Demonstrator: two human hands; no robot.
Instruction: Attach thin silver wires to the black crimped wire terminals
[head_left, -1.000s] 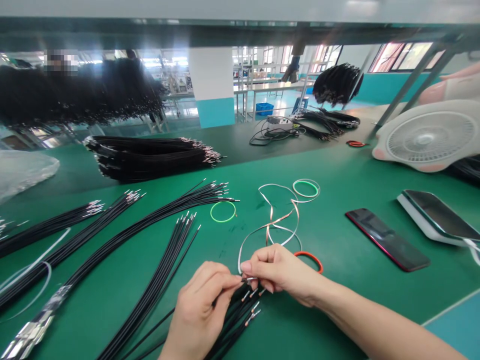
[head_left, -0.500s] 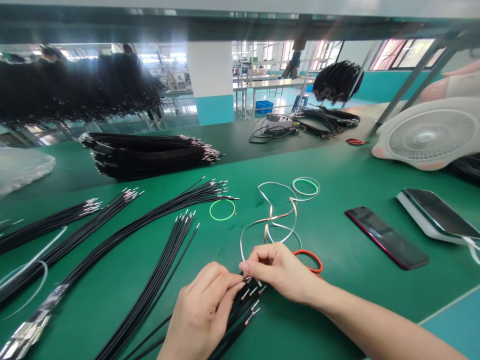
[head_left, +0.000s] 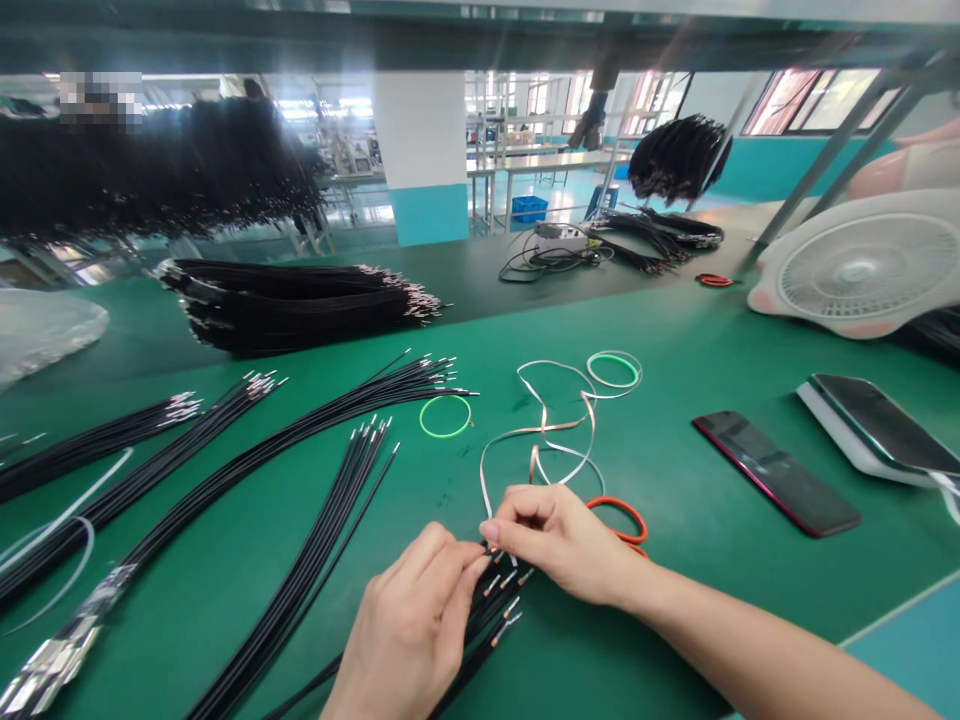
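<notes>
My left hand (head_left: 420,610) is closed, its thumb and forefinger pinching a black cable near its stripped end. Right against it, my right hand (head_left: 559,540) is also closed, thumb and fingers pinched at that same cable tip. A thin white and copper-coloured strip (head_left: 485,480) runs out from under the right fingers and curls across the table (head_left: 660,620). Below the fingertips lie more black cables (head_left: 480,665) with bare silvery ends and copper-coloured bands. The exact contact between fingertips and cable end is partly hidden.
Bundles of black cables (head_left: 300,540) lie to the left. A green ring of wire (head_left: 422,420), an orange coil (head_left: 637,520) and a roll of strip (head_left: 615,370) sit ahead. At right are a phone (head_left: 776,470), a second device (head_left: 885,425) and a white fan (head_left: 855,265).
Both hands stay pinched at the cable end with almost no movement. The whole view has shifted very slightly.
</notes>
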